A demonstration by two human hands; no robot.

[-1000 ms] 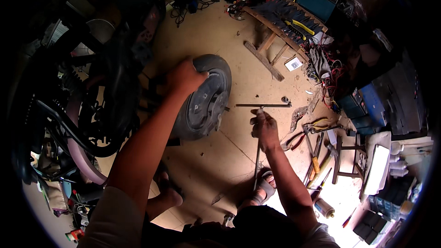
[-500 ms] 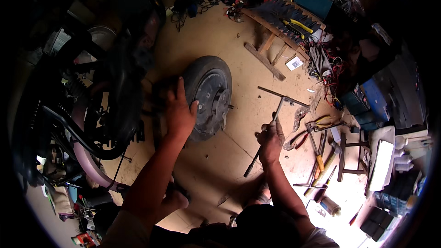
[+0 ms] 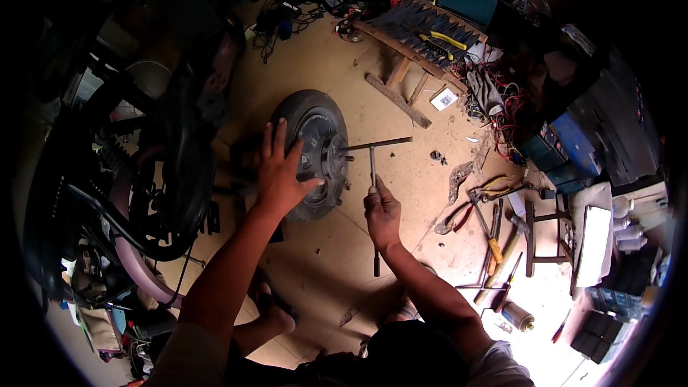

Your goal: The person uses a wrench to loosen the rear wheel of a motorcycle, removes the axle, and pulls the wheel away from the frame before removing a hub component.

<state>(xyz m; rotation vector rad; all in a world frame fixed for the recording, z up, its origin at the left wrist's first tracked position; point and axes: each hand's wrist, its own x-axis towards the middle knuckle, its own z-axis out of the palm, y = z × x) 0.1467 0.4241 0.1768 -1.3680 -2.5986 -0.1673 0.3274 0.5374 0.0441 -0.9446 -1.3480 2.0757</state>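
Observation:
A scooter-type wheel with a black tyre and dark hub stands upright on the floor in front of me. My left hand lies against its tyre and hub edge, fingers spread. My right hand is wrapped round the shaft of a metal T-handle socket wrench. The wrench's crossbar points left, and its end is at the hub's face, beside the studs; whether it touches, I cannot tell. The shaft's lower end sticks out below my fist.
Pliers, a hammer, screwdrivers and a spray can lie to the right. A small wooden stool bearing yellow-handled cutters stands at the far side. A dark vehicle frame crowds the left. Small dark parts lie beyond the wrench.
My right hand has brought the wrench leftward, so its crossbar now reaches the wheel's hub. My left hand stays on the wheel, its fingers spread wider. The view has shifted slightly.

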